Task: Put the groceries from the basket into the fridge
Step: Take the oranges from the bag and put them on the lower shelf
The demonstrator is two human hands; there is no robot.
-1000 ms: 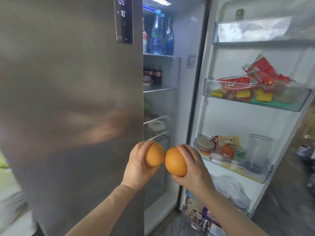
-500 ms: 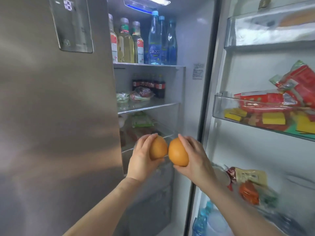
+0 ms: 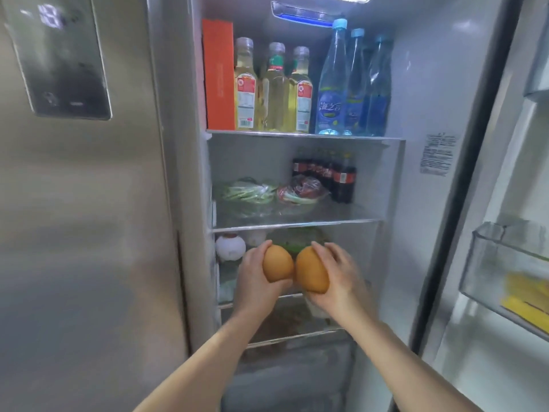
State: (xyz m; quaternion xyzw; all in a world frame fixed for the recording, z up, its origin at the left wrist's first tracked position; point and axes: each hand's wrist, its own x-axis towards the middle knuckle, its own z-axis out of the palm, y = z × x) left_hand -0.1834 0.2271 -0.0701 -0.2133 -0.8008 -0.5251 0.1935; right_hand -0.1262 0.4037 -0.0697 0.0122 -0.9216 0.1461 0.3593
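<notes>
Now, hands: my left hand (image 3: 255,275) grips one orange (image 3: 277,263) and my right hand (image 3: 335,278) grips the other orange (image 3: 312,270); the hands are close together and the two fruits touch.
Change: a second ago I hold them in front of the closed left door (image 3: 89,233); now they are raised at the open compartment, with the shelves square ahead.
Place: both oranges are just below the middle shelf (image 3: 297,226), at the mouth of the shelf space under it, not yet set down.
Around: a white round vegetable (image 3: 230,246) lies left of the oranges under that shelf; bagged greens (image 3: 246,193) and cola bottles (image 3: 341,176) sit on it.
Meaning: I judge the carry is over and the placing begins.
</notes>
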